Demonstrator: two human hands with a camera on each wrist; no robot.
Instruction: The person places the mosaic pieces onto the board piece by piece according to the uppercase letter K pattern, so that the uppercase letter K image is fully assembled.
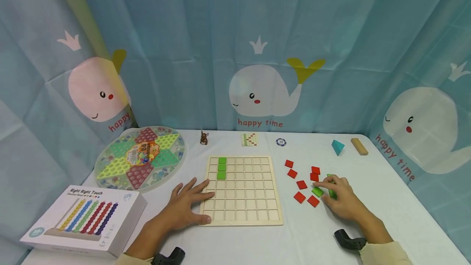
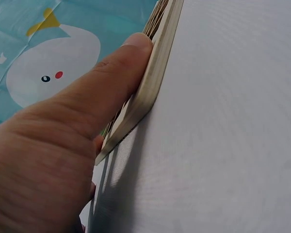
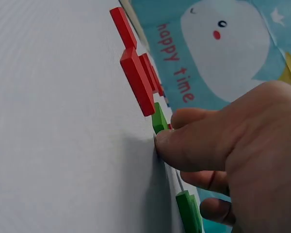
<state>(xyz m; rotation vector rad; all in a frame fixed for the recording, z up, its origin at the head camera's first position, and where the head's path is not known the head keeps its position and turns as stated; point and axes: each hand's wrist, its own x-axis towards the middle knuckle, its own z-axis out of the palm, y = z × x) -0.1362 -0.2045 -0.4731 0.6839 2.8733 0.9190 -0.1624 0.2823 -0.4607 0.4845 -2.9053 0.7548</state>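
Observation:
A wooden grid board (image 1: 243, 223) lies on the table with green square tiles (image 1: 222, 167) in its second column at the far end. My left hand (image 1: 185, 205), fingers spread, rests along its left edge; the left wrist view shows the thumb (image 2: 121, 63) against the board's rim. Right of the board, my right hand (image 1: 340, 197) pinches a green tile (image 1: 317, 192) between thumb and index finger, low at the table. More green tiles (image 3: 188, 211) lie under that hand, partly hidden. Several loose red tiles (image 1: 301, 184) are scattered between board and hand.
Along the back stand a small brown figurine (image 1: 204, 138), a patterned card (image 1: 250, 139), a round chip (image 1: 281, 142), a teal pyramid (image 1: 337, 147) and a wooden block (image 1: 359, 146). At left are a round Chinese checkers board (image 1: 173, 162) and a white bead-toy box (image 1: 125, 220).

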